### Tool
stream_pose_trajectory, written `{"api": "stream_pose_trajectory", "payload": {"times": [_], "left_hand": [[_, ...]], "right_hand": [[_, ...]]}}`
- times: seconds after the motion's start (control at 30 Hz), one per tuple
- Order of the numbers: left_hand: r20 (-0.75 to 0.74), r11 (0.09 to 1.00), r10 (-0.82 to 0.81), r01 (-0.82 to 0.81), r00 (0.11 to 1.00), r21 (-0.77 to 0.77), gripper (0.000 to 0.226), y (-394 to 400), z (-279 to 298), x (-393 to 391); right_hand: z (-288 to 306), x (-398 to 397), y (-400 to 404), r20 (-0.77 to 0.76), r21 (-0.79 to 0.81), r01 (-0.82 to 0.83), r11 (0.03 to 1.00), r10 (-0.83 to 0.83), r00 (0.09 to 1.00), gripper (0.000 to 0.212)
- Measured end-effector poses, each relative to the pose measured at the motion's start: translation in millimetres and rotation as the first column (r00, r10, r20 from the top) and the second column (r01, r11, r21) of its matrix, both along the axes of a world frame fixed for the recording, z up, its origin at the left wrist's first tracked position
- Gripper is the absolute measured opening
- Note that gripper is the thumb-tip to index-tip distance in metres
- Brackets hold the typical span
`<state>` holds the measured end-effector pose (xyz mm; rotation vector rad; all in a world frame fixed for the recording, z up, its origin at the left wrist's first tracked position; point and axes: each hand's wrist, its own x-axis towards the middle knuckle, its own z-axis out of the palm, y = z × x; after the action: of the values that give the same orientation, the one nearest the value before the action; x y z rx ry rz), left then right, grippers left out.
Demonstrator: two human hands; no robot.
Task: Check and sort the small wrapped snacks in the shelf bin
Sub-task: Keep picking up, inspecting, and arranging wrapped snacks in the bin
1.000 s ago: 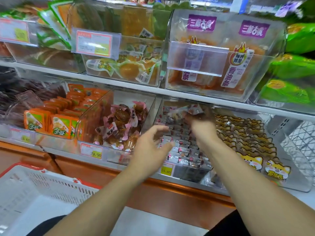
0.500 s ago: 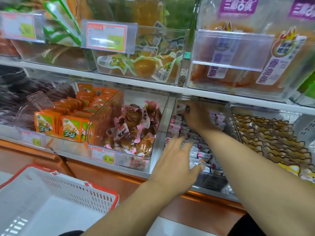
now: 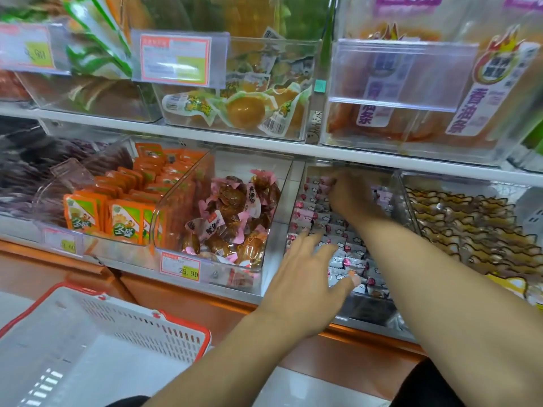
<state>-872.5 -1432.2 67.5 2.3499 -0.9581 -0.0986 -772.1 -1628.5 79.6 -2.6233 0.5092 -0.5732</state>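
Small wrapped snacks: silver-grey, white cloud marks, pink-red ends. Left of them, brown sweets in pink wrappers; further left, orange packets, green-yellow labels. Basket white, red-rimmed.

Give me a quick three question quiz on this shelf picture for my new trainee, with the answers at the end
1. True or false: the right hand reaches to the back of the bin of small grey and pink wrapped snacks.
2. Which packets fill the bin just left of that one? A) orange packets B) brown snacks in pink wrappers C) green bags
3. Fill in: the left hand hovers, fingers spread, over the ____ end of the snack bin.

Key: 1 true; 2 B, the pink-wrapped brown snacks; 3 front.
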Motion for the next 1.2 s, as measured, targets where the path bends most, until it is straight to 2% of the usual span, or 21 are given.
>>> {"api": "stream_pose_trajectory", "payload": {"times": [0.1, 0.2, 0.33, 0.4, 0.43, 0.5, 0.57, 0.6, 0.67, 0.73, 0.9, 0.97, 1.1, 1.2], "left_hand": [[-0.009, 1.000, -0.002, 0.001, 1.000, -0.014, 0.067, -1, 1, 0], [-0.023, 0.998, 0.000, -0.001, 1.000, -0.064, 0.063, -2, 3, -1], [-0.062, 0.974, 0.045, -0.057, 0.997, -0.221, 0.048, -1, 15, -3], [-0.175, 0.919, 0.079, -0.140, 0.981, -0.368, 0.036, 0, 23, -5], [-0.267, 0.874, 0.099, -0.212, 0.959, -0.438, 0.030, 2, 27, -7], [-0.453, 0.763, 0.094, -0.356, 0.887, -0.539, 0.021, 8, 34, -7], [-0.589, 0.674, 0.036, -0.455, 0.807, -0.582, 0.023, 17, 37, -4], [-0.638, 0.648, 0.003, -0.487, 0.770, -0.585, 0.027, 22, 38, -2], [-0.711, 0.615, -0.053, -0.538, 0.701, -0.576, 0.036, 30, 39, -1], [-0.741, 0.590, -0.084, -0.566, 0.666, -0.576, 0.038, 35, 39, -1], [-0.759, 0.543, -0.129, -0.595, 0.638, -0.592, 0.016, 45, 38, -2], [-0.754, 0.549, -0.138, -0.584, 0.642, -0.598, 0.015, 46, 38, -4], [-0.719, 0.612, -0.165, -0.501, 0.676, -0.612, 0.028, 46, 38, -10], [-0.739, 0.643, -0.203, -0.481, 0.642, -0.595, 0.041, 45, 40, -10]], "right_hand": [[2, 1, 2, 0.149, 0.064, -0.005, 0.998, -0.005, 0.989, 0.018], [17, 0, 7, 0.334, 0.143, 0.011, 0.990, -0.059, 0.941, 0.016], [27, -15, 11, 0.396, 0.218, 0.119, 0.969, -0.199, 0.896, 0.020], [32, -32, 12, 0.388, 0.420, 0.151, 0.895, -0.327, 0.861, 0.021], [35, -41, 14, 0.392, 0.600, 0.099, 0.794, -0.400, 0.829, 0.018], [44, -66, 26, 0.331, 0.881, -0.094, 0.464, -0.461, 0.823, 0.016], [48, -95, 41, 0.253, 0.965, -0.193, 0.179, -0.424, 0.870, 0.016], [50, -109, 47, 0.228, 0.973, -0.218, 0.069, -0.402, 0.887, 0.018], [53, -133, 58, 0.187, 0.968, -0.234, -0.093, -0.354, 0.916, 0.018], [54, -150, 66, 0.159, 0.963, -0.212, -0.168, -0.278, 0.947, 0.016], [50, -169, 59, 0.121, 0.971, -0.136, -0.199, -0.085, 0.989, 0.025], [51, -173, 52, 0.075, 0.975, -0.069, -0.209, 0.020, 0.997, 0.029], [49, -174, 44, -0.008, 0.999, 0.020, -0.044, 0.243, 0.970, 0.052], [47, -171, 44, 0.033, 0.999, -0.042, 0.033, 0.245, 0.969, 0.049]]}}
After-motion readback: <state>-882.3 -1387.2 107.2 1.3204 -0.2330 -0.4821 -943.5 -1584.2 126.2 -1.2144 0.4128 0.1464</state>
